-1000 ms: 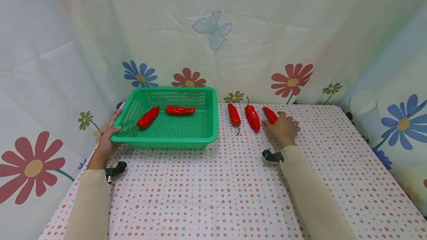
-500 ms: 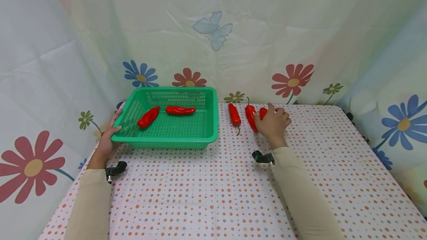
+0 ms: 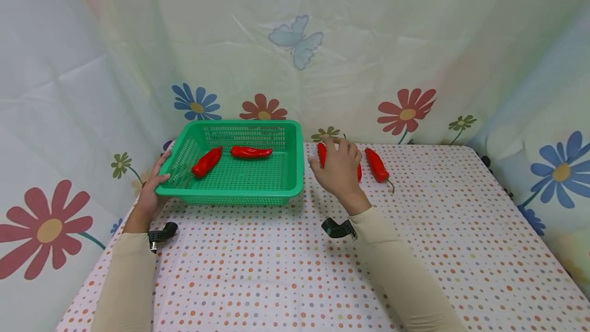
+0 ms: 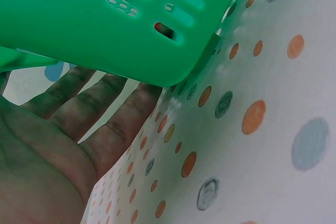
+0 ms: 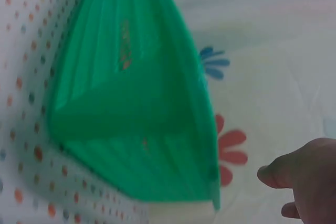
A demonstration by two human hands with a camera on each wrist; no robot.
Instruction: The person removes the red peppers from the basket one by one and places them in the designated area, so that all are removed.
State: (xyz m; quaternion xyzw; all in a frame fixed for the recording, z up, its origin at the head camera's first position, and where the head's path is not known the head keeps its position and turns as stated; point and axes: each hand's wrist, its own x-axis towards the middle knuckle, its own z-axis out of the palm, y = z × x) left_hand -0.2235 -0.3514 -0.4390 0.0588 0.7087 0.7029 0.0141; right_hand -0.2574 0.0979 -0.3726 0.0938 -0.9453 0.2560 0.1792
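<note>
Basket (image 3: 230,193) holds two red peppers (image 3: 207,162), left hand (image 3: 151,198) touching it.

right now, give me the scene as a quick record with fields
basket: green, on the dotted table
inside: slanted pepper, sideways pepper, both red
on table: right pepper in view; middle pepper and left pepper partly hidden by right hand
left hand: touches basket's left edge
right hand: over middle and left peppers, contact unclear
</note>
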